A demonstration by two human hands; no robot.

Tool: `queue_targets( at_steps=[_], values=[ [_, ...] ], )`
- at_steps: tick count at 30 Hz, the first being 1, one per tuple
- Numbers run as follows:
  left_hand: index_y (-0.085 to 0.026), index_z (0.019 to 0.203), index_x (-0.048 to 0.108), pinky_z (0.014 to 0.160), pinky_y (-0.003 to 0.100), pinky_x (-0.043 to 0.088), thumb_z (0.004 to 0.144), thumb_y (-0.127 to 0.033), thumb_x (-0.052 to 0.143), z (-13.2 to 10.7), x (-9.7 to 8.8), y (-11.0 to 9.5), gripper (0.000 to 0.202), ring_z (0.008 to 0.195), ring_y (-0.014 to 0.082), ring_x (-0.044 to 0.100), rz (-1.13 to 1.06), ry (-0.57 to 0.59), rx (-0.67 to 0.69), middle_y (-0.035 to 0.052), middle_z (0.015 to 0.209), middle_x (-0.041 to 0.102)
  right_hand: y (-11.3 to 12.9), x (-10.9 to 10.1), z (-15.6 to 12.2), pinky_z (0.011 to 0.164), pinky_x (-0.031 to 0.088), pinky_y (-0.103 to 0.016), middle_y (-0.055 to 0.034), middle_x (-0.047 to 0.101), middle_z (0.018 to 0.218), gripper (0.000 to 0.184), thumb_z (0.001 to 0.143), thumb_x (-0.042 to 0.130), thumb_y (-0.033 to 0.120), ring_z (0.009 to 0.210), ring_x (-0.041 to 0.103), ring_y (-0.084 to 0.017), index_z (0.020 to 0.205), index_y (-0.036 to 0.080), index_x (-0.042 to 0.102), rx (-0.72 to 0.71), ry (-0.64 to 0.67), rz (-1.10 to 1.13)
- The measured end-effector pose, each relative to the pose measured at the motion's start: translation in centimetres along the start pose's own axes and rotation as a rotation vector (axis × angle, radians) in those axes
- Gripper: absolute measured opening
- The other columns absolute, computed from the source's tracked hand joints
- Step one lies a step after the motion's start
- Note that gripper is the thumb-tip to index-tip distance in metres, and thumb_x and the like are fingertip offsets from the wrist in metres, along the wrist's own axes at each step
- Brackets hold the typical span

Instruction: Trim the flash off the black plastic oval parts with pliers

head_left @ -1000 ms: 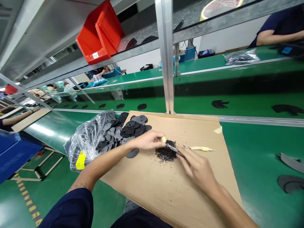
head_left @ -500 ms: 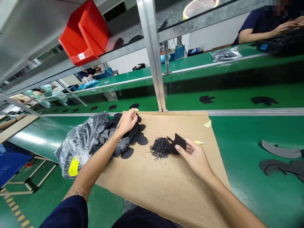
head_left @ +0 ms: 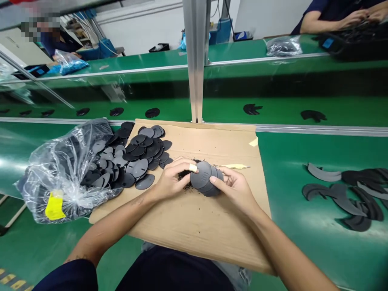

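So, counting it up: two hands at work, one grey disc [head_left: 200, 176] with a small raised mark on it, and one grey curved piece [head_left: 214, 171] overlapping its right side. The left hand [head_left: 176, 178] has its thumb and fingers closed in a pinch at the disc's left edge, with one pale wrap [head_left: 192, 167] on a finger. The right hand [head_left: 236, 184] is closed too, thumb on top, gripping the curved piece. All that sits above the middle of one cardboard sheet [head_left: 194, 218], which lies on the green surface [head_left: 281, 194]. One heap of black bits [head_left: 183, 174] shows partly behind the left hand, and one cream-handled tool [head_left: 236, 166] lies just beyond the right. Near the sheet's far left corner there's a pile of dark discs [head_left: 145, 151], way too overlapped to count, running into one clear bag [head_left: 57, 161] with one yellow tag [head_left: 55, 206]. Off the sheet's right edge, a bunch of curved parts [head_left: 345, 200], also too tangled to count. Past the surface's far edge I get eight dark pieces [head_left: 152, 112] in a row: six left of the metal post [head_left: 195, 60], two right.
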State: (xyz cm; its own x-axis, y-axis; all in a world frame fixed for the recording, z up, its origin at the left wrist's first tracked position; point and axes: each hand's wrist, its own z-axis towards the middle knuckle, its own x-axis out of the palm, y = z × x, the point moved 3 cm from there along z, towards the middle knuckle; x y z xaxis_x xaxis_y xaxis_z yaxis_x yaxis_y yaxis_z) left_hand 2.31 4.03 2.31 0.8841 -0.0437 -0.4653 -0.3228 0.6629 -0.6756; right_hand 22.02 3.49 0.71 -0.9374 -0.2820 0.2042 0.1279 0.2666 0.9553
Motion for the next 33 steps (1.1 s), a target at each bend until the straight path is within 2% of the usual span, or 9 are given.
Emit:
queue_targets(
  at_steps=[8, 14, 18, 22, 25, 28, 30, 33],
  values=[
    [-0.018, 0.1, 0.07, 0.082, 0.032, 0.058, 0.095, -0.013, 0.059, -0.4, 0.0, -0.1, 0.013, 0.092, 0.0174, 0.071, -0.041, 0.045, 0.007, 0.009, 0.098, 0.075, 0.0, 0.0, 0.0, 0.074, 0.062, -0.033, -0.0043, 0.076, 0.09, 0.043, 0.076, 0.079, 0.058, 0.083, 0.071, -0.02, 0.096, 0.02, 0.075, -0.022, 0.027, -0.1],
    [-0.017, 0.101, 0.071, 0.085, 0.032, 0.059, 0.097, -0.017, 0.058, -0.8, 0.3, 0.1, 0.014, 0.095, 0.0177, 0.071, -0.075, 0.041, -0.015, 0.0097, 0.1, 0.075, -0.2, 0.1, 0.0, 0.07, 0.058, -0.029, -0.0028, 0.073, 0.084, 0.039, 0.075, 0.082, 0.054, 0.076, 0.067, -0.017, 0.091, 0.019, 0.074, 0.0, 0.017, -0.08],
    [-0.016, 0.118, 0.067, 0.088, 0.03, 0.058, 0.102, -0.025, 0.052, -1.1, 0.4, 0.5, 0.024, 0.099, 0.0169, 0.07, -0.177, 0.001, -0.178, 0.0117, 0.111, 0.072, 0.0, 0.0, -0.1, 0.068, 0.057, -0.028, -0.0014, 0.07, 0.079, 0.036, 0.076, 0.081, 0.051, 0.072, 0.065, -0.016, 0.088, 0.019, 0.071, -0.053, -0.04, -0.09],
    [-0.015, 0.124, 0.063, 0.069, 0.022, 0.054, 0.098, -0.046, 0.06, -1.5, 0.9, 0.8, 0.04, 0.074, 0.0126, 0.063, -0.298, -0.002, -0.381, 0.0044, 0.088, 0.067, 0.2, 0.4, -0.3, 0.066, 0.056, -0.028, -0.0012, 0.068, 0.078, 0.034, 0.079, 0.078, 0.051, 0.071, 0.065, -0.016, 0.085, 0.019, 0.068, -0.118, -0.064, -0.141],
    [-0.016, 0.114, 0.068, 0.067, 0.023, 0.052, 0.094, -0.05, 0.064, -1.6, 1.6, 0.4, 0.04, 0.075, 0.0147, 0.064, -0.346, 0.065, -0.466, 0.0036, 0.085, 0.068, 0.2, 0.9, -0.5, 0.059, 0.053, -0.025, 0.0005, 0.063, 0.072, 0.033, 0.083, 0.074, 0.051, 0.064, 0.059, -0.013, 0.083, 0.02, 0.065, -0.159, -0.019, -0.184],
    [-0.015, 0.102, 0.07, 0.07, 0.025, 0.053, 0.096, -0.049, 0.061, -1.5, 1.9, -0.1, 0.035, 0.082, 0.0173, 0.066, -0.349, 0.07, -0.464, 0.005, 0.089, 0.07, 0.1, 1.1, -0.7, 0.053, 0.046, -0.023, 0.0023, 0.057, 0.067, 0.031, 0.088, 0.068, 0.049, 0.059, 0.052, -0.011, 0.079, 0.02, 0.062, -0.207, 0.012, -0.27],
    [-0.015, 0.099, 0.069, 0.069, 0.026, 0.052, 0.098, -0.047, 0.058, -1.5, 1.8, -0.4, 0.033, 0.079, 0.0168, 0.065, -0.296, 0.076, -0.433, 0.0045, 0.086, 0.069, 0.1, 1.0, -0.8, 0.052, 0.044, -0.023, 0.0021, 0.056, 0.066, 0.03, 0.091, 0.065, 0.047, 0.059, 0.051, -0.012, 0.078, 0.02, 0.062, -0.248, 0.008, -0.377],
    [-0.016, 0.096, 0.069, 0.066, 0.026, 0.048, 0.098, -0.042, 0.061, -1.5, 1.5, -0.7, 0.027, 0.073, 0.0156, 0.06, -0.11, 0.111, -0.296, 0.004, 0.081, 0.066, 0.4, 0.9, -0.9, 0.058, 0.049, -0.026, -0.001, 0.064, 0.07, 0.025, 0.095, 0.061, 0.041, 0.064, 0.058, -0.014, 0.082, 0.02, 0.067, -0.333, 0.035, -0.568]
  ],
)
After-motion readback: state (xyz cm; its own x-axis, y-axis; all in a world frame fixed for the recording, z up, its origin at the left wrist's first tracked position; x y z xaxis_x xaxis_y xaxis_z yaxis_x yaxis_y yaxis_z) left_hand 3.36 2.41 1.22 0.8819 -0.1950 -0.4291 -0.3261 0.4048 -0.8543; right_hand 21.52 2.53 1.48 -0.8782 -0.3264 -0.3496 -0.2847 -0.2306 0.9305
